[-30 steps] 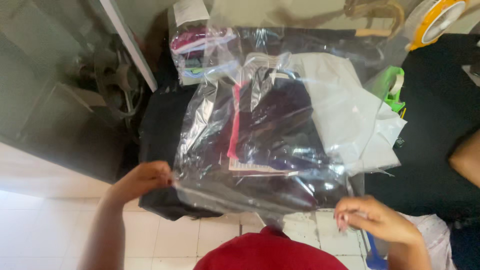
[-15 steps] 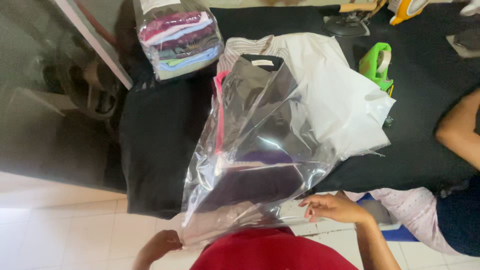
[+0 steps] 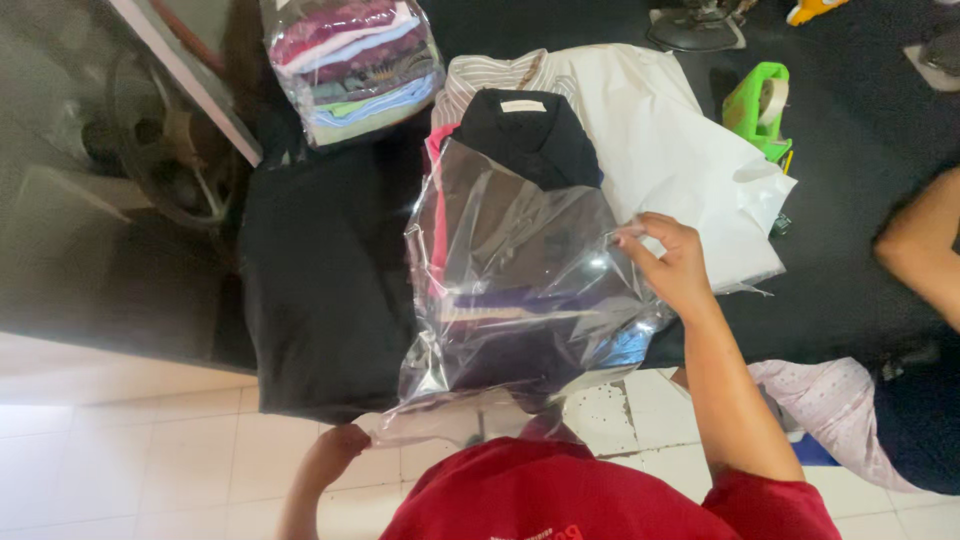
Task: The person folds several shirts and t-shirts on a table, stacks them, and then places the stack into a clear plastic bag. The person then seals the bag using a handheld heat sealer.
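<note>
With your left hand [image 3: 335,452] and right hand [image 3: 672,262] each pinching the clear bag [image 3: 520,290], the folded dark shirt [image 3: 530,140] could bunch if one grip slackens.

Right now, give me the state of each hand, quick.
Left hand: closed, pinching the near edge of the clear plastic bag.
Right hand: fingers closed on the bag's far right edge, above the folded dark shirt.

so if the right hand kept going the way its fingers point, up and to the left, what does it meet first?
Probably the black folded shirt. The right hand pinches the clear plastic bag at its edge, fingers aimed over the bag toward that shirt. Depth is unclear.
</note>
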{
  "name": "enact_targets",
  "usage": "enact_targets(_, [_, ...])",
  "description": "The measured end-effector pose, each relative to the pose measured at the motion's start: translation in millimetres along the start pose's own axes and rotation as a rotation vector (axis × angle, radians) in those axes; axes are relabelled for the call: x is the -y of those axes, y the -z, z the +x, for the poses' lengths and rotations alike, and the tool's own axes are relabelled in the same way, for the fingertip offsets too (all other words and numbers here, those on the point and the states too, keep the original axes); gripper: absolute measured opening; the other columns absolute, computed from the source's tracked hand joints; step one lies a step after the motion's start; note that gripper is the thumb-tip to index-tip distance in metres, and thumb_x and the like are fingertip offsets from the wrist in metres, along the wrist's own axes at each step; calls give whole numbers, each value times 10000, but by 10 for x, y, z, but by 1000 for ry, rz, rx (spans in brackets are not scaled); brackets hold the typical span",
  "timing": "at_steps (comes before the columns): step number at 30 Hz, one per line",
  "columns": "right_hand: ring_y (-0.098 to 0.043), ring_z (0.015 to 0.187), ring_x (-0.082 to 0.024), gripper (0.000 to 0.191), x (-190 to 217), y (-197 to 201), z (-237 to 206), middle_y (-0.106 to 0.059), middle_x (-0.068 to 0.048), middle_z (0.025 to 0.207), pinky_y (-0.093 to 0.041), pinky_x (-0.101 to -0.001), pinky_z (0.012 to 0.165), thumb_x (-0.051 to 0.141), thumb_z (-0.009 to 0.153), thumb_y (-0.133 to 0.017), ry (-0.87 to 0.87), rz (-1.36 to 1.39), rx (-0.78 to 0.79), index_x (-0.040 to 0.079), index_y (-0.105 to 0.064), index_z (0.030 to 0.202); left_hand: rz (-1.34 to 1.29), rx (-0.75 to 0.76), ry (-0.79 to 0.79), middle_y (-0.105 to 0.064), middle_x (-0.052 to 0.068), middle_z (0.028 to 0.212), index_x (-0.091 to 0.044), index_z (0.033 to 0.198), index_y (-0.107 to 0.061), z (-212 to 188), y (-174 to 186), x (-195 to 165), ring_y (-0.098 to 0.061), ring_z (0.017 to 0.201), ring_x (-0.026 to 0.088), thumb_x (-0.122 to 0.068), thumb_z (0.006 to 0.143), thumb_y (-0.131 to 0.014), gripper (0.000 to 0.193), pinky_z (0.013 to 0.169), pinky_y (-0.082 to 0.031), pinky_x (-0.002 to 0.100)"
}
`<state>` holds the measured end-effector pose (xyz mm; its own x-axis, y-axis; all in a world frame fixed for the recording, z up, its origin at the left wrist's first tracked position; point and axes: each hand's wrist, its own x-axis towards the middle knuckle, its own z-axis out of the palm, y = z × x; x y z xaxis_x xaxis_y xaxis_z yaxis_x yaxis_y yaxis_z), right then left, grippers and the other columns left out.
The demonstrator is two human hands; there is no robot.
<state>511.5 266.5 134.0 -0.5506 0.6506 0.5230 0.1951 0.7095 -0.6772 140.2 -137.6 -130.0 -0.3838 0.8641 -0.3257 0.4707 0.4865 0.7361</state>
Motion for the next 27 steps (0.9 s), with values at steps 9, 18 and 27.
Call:
enact_targets(9, [-698, 803, -97, 112, 253, -13, -656, -774, -47, 880, -559, -254, 722, 18, 892, -728, -399, 266, 308, -5, -772, 993, -372, -409, -61, -787, 84, 879, -64, 1122, -759, -388, 280, -1640, -720, 788, 286, -170, 917, -722, 233, 704, -570, 376])
enact_targets(18, [-743, 824, -115, 124, 895, -471, -1093, -801, -58, 903, -577, -275, 748, 58, 875, -738, -239, 263, 506, 22, -774, 987, 97, -177, -1219, -691, 138, 1279, -15, 1193, -676, -295, 228, -3491, -612, 1243, 344, -251, 869, -730, 405, 1126, -410, 469])
enact_targets(27, [-754, 810, -195, 157, 780, -335, -1601, -795, -72, 947, -564, -317, 692, 96, 855, -735, -424, 46, 421, 63, -772, 1004, 57, 76, -958, -692, 76, 893, -88, 911, -691, 13, -371, -3143, -648, 912, 306, -207, 898, -704, 120, 901, -476, 461])
